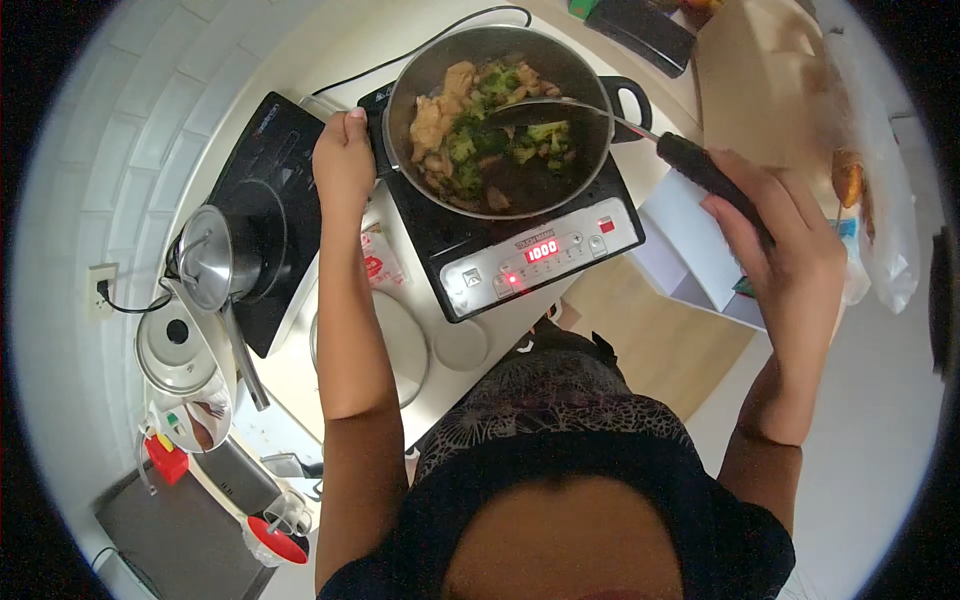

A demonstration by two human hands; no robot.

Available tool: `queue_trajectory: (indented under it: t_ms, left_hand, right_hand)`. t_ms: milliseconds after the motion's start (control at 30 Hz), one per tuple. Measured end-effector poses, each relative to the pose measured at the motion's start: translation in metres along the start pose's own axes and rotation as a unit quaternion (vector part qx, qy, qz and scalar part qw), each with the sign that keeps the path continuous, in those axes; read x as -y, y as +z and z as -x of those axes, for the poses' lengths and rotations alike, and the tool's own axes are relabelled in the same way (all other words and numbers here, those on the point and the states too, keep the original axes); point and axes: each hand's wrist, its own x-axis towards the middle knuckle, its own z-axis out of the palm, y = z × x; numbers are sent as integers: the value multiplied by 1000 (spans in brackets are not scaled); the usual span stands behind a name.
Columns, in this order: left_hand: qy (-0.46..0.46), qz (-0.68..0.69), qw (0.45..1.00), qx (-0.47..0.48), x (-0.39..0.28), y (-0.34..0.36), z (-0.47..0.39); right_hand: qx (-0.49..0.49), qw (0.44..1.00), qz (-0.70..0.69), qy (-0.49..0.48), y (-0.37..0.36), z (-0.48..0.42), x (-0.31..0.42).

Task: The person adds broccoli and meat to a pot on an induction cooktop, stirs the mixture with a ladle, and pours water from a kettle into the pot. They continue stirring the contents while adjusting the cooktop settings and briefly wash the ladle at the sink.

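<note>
A deep metal pot stands on a black induction cooker whose display is lit red. Inside are broccoli florets, pale brown chunks that look like meat and dark liquid. My left hand grips the pot's left handle, mostly covering it. In my right hand is the black handle of a metal ladle. The ladle reaches over the pot's right rim, and its head lies among the food, partly hidden. The pot's other black handle points right, untouched.
Left of my arm, a lidded saucepan sits on a second black cooktop. A round lid and a small plastic packet lie on the counter under my forearm. An open white box and brown paper bag are at right.
</note>
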Motion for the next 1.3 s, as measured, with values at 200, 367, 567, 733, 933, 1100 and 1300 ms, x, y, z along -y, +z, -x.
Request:
queue_trajectory:
  t_ms: [200,367,567,733,933,1100,1300]
  left_hand:
    - [52,39,997,-39,-21,-13,19]
    - [62,54,995,-56,-31,-19,29]
    - [95,44,992,-75,-39,-22,34]
    - [87,29,994,-66,-46,-26,37]
    - [92,44,991,-85,-39,-20,35]
    - [75,34,995,-52,-31,-15,20]
    - [79,17,997,7,-13,1,-14]
  right_hand:
    - [-19,997,-48,49,0,17,-5]
    - [-16,996,-70,49,-1,25,-16]
    - [10,990,-118,79,2,31,-29]
    - [28,982,-177,61,21,37,-41]
    - [90,977,-187,41,42,35,-44]
    - [115,987,-115,2,50,20,-49]
    - [149,980,-128,-42,59,-20,-56]
